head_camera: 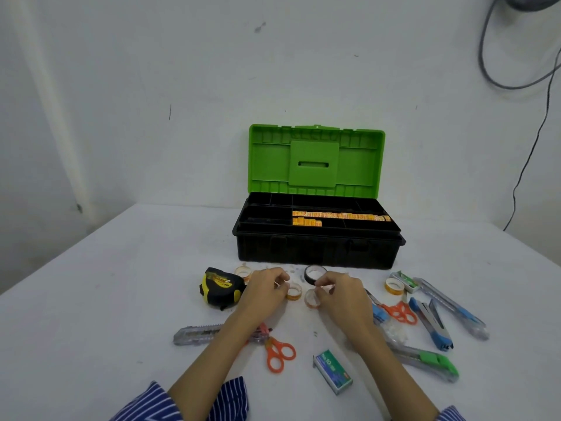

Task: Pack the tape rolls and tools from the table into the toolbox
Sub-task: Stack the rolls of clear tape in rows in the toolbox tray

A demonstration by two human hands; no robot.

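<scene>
Left grip: my left hand (264, 287) is curled, fingertips pinching the small clear roll (294, 291) just to its right.
Right grip: my right hand (337, 292) pinches another clear roll (312, 299) at its left edge — both rolls sit low at the worktop (121, 284); I cannot tell whether they are lifted.
Toolbox: the box (315, 250) lies straight ahead on the far side, lid up, tray open; its left compartments show dark.
Key relation: box is directly beyond both hands — right hand slightly nearer its middle, I judge.
Next: lift and carry forward over the front wall.
</scene>
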